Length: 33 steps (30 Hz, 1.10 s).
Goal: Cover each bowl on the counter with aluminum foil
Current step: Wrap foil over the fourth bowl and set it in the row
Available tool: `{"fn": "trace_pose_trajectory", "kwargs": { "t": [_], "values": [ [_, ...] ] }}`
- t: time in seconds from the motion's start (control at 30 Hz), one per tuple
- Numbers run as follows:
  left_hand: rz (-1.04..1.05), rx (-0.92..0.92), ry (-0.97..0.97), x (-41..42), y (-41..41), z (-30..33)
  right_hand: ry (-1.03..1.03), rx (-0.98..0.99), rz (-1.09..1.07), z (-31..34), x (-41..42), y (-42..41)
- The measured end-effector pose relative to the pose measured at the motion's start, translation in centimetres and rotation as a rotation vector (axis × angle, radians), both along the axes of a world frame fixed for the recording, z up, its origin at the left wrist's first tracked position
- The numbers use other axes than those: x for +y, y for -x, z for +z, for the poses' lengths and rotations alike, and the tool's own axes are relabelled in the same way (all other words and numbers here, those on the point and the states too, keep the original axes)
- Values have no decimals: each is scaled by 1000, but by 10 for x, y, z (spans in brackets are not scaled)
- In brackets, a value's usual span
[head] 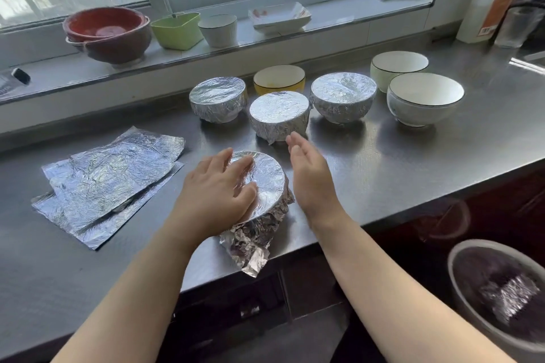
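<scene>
Under the left hand [219, 186], fingers flat and pressing: the nearest foil-capped bowl [267, 183], loose foil crumpled at its near side, so not quite finished. Just right of it, the right hand [306, 168], open, holding nothing. Left of the left hand, spare foil sheets [109, 183]. Beyond both hands, three wrapped bowls [278, 115]. Farther still, left to cover: yellow bowl [278, 78] and two white bowls [424, 97].

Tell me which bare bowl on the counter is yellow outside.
The yellow bowl, at the back between two foil-covered bowls. The other two uncovered bowls, at the right, are white.
</scene>
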State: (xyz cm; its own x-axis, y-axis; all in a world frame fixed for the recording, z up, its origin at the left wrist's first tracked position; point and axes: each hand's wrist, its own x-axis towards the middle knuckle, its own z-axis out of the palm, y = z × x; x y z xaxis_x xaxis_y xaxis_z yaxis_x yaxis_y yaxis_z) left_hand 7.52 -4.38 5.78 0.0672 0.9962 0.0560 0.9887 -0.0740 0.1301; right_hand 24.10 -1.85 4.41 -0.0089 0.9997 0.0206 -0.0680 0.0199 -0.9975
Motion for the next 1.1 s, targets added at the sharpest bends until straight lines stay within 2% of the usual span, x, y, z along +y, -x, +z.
{"fn": "trace_pose_trajectory", "kwargs": {
  "t": [0.27, 0.33, 0.57, 0.83, 1.1],
  "values": [
    [96, -30, 11, -7, -13, -1, -113, -233, 133, -3, -39, 21],
    [95, -33, 7, -7, -13, -1, -117, -238, 124, -4, -38, 23],
    [92, -48, -19, -9, -13, -4, -17, -86, 93, -7, -32, 22],
    [99, -53, -22, -8, -14, -5, 114, 32, 159, -24, -18, 20],
    [128, -76, -46, -9, -15, -6, 271, 331, 309, -34, -11, 8]
  ]
}}
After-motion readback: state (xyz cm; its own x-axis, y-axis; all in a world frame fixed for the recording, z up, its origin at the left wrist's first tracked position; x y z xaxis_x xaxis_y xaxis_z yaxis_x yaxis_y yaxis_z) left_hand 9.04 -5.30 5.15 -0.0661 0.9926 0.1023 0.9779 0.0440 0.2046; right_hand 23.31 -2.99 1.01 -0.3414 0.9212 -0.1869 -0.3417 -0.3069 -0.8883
